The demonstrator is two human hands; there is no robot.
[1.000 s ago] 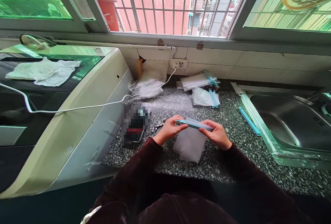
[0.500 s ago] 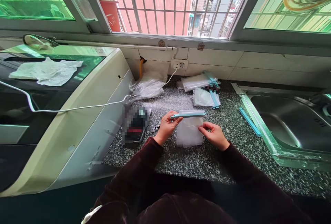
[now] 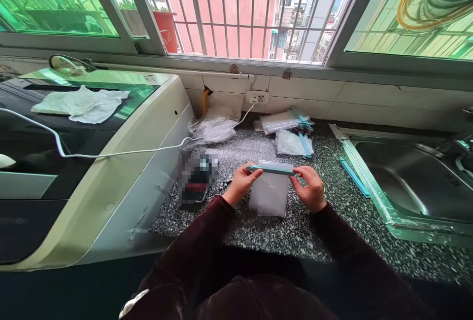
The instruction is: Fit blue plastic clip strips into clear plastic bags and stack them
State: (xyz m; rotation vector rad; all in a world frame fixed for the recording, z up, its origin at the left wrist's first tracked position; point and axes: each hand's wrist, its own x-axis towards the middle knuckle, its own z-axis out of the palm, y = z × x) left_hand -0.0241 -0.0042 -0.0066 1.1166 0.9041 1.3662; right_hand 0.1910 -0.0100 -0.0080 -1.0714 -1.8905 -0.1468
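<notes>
Between my hands is a blue bag sealing clip, lying across the top of a clear plastic bag. My left hand pinches the clip's left end between thumb and fingers. At the other end, my right hand grips the clip with thumb and fingertips. The bag hangs below the clip, over the speckled countertop, and a strip of its top edge shows above the clip. Whether the clip is fully closed cannot be made out.
Behind the hands lie clipped plastic bags and a bag bundle. A loose blue clip rests beside the steel sink. Left are a blurred phone, crumpled plastic, a white cable and a washing machine.
My right hand has moved up from the bag's right edge to the clip's right end. My left hand keeps its hold on the left end. The view has shifted slightly.
</notes>
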